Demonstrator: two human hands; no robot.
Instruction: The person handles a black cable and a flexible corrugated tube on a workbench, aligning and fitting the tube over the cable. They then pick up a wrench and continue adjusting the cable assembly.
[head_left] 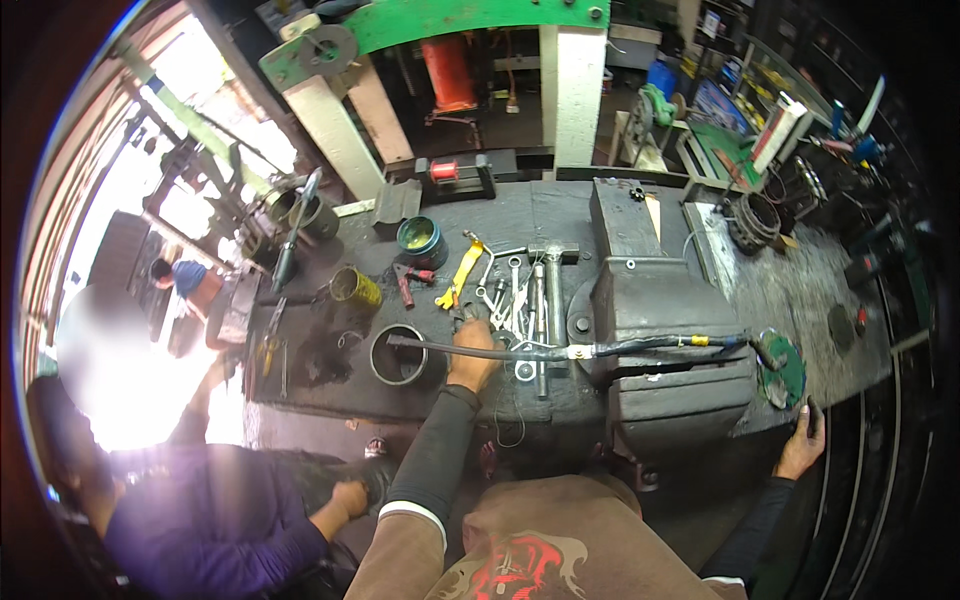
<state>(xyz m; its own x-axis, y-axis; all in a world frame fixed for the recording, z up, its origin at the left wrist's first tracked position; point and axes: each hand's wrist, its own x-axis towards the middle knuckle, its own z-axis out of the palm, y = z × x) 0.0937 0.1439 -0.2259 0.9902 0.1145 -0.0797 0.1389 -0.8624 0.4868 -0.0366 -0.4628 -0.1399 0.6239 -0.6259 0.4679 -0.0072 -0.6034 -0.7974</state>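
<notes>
My left hand [473, 355] reaches over the bench, its dark, greasy fingertips curled down among the metal tools; what they grip, if anything, is hidden. Several spanners [515, 290] lie just beyond it, with a yellow-handled tool [461, 275] farther off. A long black hose [480, 352] crosses over that hand's wrist area. The hose runs from above an open dark cylinder [398, 355], across the large bench vise [665, 350], to a green round piece [782, 372] at the right. My right hand [800, 445] is beside the bench's right edge, near that green piece, fingers apart and holding nothing visible.
A blue can [421, 240] and a yellow can [355, 287] stand left of the tools. A red-handled tool [411, 283] lies between them. At lower left, a co-worker in a purple top [220, 520] sits close to my left arm. A green-and-white frame [430, 30] rises behind the bench.
</notes>
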